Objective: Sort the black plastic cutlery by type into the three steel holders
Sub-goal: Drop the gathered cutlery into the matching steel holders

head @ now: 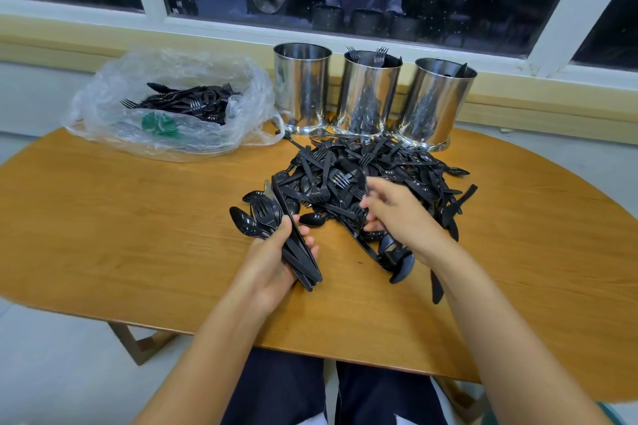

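Head view: the left hand [272, 262] is closed round a bundle [267, 214] of black cutlery. Its thumb lies over the handles and its fingers curl beneath. Spoon bowls, a fork head and knife blades fan out past the thumb toward the far left. The hand is low over the table [138, 235], just left of the pile [362, 176].

The right hand [397, 214] is over the near edge of the pile with its fingers bent down among the pieces. I cannot tell whether it pinches anything. Spoons and knives lie under its wrist and spill toward the near right.

The pile is a loose tangle of forks, spoons and knives on the table, between both hands and the three steel holders. These stand in a row at the far edge, touching or nearly so. They are the left holder [302, 86], the middle holder [369, 93] with forks [379, 57] poking up, and the right holder [435, 103] with a dark tip at its rim. The pile's far edge reaches their bases.

A clear bag [114, 103] lies far left, well away from the hands, with more black cutlery inside.
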{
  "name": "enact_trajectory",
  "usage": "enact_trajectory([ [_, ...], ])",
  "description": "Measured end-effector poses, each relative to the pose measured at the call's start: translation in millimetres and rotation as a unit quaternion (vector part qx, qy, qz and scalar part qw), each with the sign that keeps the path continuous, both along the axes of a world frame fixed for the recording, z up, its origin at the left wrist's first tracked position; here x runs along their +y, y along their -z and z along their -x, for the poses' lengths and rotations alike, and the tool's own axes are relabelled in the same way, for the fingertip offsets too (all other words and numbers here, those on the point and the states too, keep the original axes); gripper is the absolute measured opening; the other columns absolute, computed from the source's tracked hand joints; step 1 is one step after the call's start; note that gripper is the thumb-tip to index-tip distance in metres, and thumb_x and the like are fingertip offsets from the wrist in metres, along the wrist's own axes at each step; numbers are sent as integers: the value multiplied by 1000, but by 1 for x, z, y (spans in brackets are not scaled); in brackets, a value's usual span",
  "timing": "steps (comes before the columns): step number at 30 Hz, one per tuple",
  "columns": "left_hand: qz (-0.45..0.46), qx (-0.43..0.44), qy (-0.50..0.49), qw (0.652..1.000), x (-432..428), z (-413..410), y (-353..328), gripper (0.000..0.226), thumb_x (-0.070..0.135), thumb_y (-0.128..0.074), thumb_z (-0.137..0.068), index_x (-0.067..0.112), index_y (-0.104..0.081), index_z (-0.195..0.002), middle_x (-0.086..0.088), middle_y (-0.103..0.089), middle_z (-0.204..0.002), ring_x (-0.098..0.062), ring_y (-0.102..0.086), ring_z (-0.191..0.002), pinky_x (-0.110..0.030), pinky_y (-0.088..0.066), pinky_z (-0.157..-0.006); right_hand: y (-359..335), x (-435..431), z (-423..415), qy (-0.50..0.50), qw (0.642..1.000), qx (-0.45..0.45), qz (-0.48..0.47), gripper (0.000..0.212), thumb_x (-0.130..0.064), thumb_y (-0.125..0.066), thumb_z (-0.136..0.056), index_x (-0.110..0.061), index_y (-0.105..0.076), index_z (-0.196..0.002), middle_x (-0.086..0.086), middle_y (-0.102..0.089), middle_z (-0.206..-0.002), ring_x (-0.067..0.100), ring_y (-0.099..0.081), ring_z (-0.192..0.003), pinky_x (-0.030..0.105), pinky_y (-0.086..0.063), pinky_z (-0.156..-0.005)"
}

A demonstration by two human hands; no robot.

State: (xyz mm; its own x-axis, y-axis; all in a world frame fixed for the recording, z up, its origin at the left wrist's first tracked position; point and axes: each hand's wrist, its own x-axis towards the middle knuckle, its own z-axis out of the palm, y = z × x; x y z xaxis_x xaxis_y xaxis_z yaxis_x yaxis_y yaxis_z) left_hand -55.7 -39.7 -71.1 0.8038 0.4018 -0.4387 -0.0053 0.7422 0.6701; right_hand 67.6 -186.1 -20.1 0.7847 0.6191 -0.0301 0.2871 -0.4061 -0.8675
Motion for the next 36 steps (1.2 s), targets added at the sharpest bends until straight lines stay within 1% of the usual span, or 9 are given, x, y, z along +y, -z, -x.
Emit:
enact_trajectory([
  [4, 3, -1, -15, 1000, 3, 0, -1, 20, 23, -54, -98, 9, -66, -105, -5, -67, -76, -18, -63, -71, -37, -53, -73, 10, 1, 12, 19, 984, 134, -112, 31, 4, -53, -95, -8, -61, -122, 6, -50, -85, 16, -63, -82, 19, -57, -72],
  [9, -12, -10, -9, 1000, -3, 1, -3, 23, 25, -53, -98, 7, -64, -105, -7, -67, -80, -18, -65, -75, -36, -55, -78, 16, 18, 33, 96, 984, 58, -138, 6, -10, -71, -86, -13, -74, -90, -6, -63, -64, 5, -55, -51, 18, -44, -46],
  [13, -23, -29, -10, 999, -6, 2, -4, 32, 29, -50, -99, 1, -64, -104, -12, -70, -86, -23, -69, -84, -37, -57, -83, 28, 41, 52, 67, 977, 111, -172, 19, -3, -59, -92, -16, -72, -96, -3, -68, -67, 8, -60, -58, 24, -52, -59],
  [16, -35, -37, -5, 999, -4, 4, -6, 39, 30, -47, -100, -4, -63, -111, -23, -71, -106, -32, -70, -101, -38, -58, -85, 39, 49, 58, 51, 988, 34, -140, 14, -6, -68, -87, -16, -75, -92, -4, -69, -70, 6, -61, -63, 22, -49, -64],
  [20, -16, -30, -34, 999, 1, 6, -8, 22, 18, -51, -100, 0, -64, -97, -22, -73, -96, -30, -73, -88, -38, -59, -75, 38, 44, 63, 5, 994, -31, -109, 14, -14, -73, -84, -18, -77, -96, -8, -72, -80, -3, -58, -68, 13, -47, -68],
  [23, 9, -22, -51, 998, 5, 5, -6, 16, 12, -51, -100, 4, -64, -96, -11, -71, -87, -21, -69, -80, -39, -55, -82, 29, 26, 48, 25, 991, -64, -114, 15, -16, -71, -86, -24, -76, -97, -7, -73, -87, 3, -62, -78, 18, -50, -74],
  [27, 25, -26, -44, 998, 10, 7, -4, 13, 13, -51, -100, 8, -63, -99, -5, -69, -76, -17, -66, -74, -38, -55, -81, 22, -16, 0, 94, 971, -218, 24, 17, -13, -68, -88, -23, -75, -99, -12, -66, -89, 0, -54, -70, 8, -42, -66],
  [32, 27, -32, -21, 999, 5, 6, 0, 14, 14, -51, -100, 8, -64, -101, -5, -67, -79, -17, -64, -76, -37, -54, -78, 32, -46, -37, 19, 936, -291, 196, 25, -8, -64, -91, -21, -73, -109, -11, -54, -97, 18, -52, -102, 33, -45, -90],
  [36, 24, -22, -11, 999, -1, 5, -1, 15, 13, -53, -99, 7, -65, -107, -8, -68, -84, -19, -65, -81, -37, -54, -76, 33, -43, -44, -52, 906, -313, 280, 31, -13, -58, -95, -23, -67, -122, -6, -53, -110, 16, -42, -108, 29, -40, -87],
])
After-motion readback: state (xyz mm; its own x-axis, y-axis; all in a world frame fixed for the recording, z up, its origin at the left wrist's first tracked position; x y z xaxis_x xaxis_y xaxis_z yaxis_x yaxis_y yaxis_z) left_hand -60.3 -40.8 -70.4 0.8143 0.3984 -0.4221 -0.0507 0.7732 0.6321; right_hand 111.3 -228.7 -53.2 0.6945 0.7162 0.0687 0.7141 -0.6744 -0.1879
